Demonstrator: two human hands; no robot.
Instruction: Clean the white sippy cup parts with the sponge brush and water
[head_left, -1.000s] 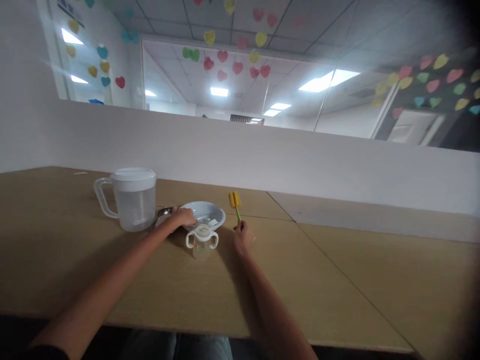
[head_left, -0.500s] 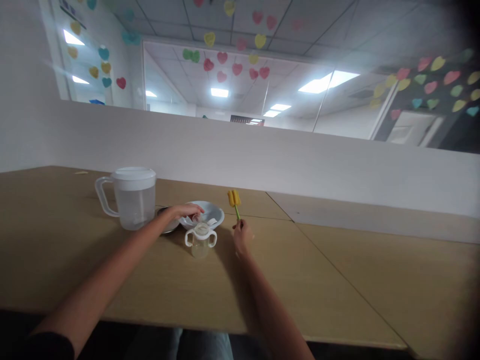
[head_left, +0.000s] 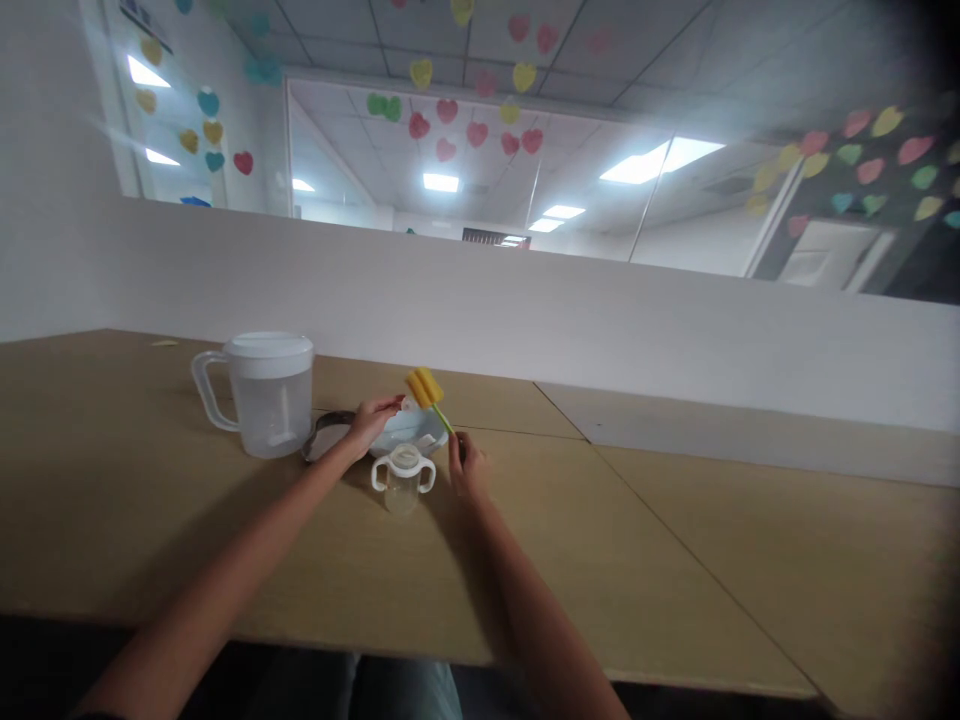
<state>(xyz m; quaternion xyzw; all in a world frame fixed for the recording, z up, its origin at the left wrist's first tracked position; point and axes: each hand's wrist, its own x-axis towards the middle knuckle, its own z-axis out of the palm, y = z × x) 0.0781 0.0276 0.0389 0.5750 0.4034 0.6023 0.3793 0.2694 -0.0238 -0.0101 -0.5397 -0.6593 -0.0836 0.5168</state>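
My right hand [head_left: 469, 468] is closed around the green handle of a bottle brush [head_left: 425, 388], whose yellow sponge head tilts up to the left above a white bowl [head_left: 409, 428]. Over the bowl's left rim, my left hand [head_left: 373, 420] pinches a small pale, see-through piece [head_left: 407, 404] close to the sponge; its kind is too small to tell. A little white item lies in the bowl. Just in front stands a clear baby bottle [head_left: 403, 480] with two white handles, upright on the table. A round metal dish [head_left: 328, 437] sits under my left wrist, partly hidden.
A large clear jug [head_left: 271, 395] with a white lid, holding water, stands left of the metal dish. Behind the wooden table [head_left: 637, 560] rises a white wall [head_left: 390, 290] with a window bearing heart-shaped stickers. A small flat scrap [head_left: 164, 343] lies at the far left.
The brush has swung left, bringing its sponge over the bowl. My left hand has risen out of the bowl with the small pale piece, beside the sponge.
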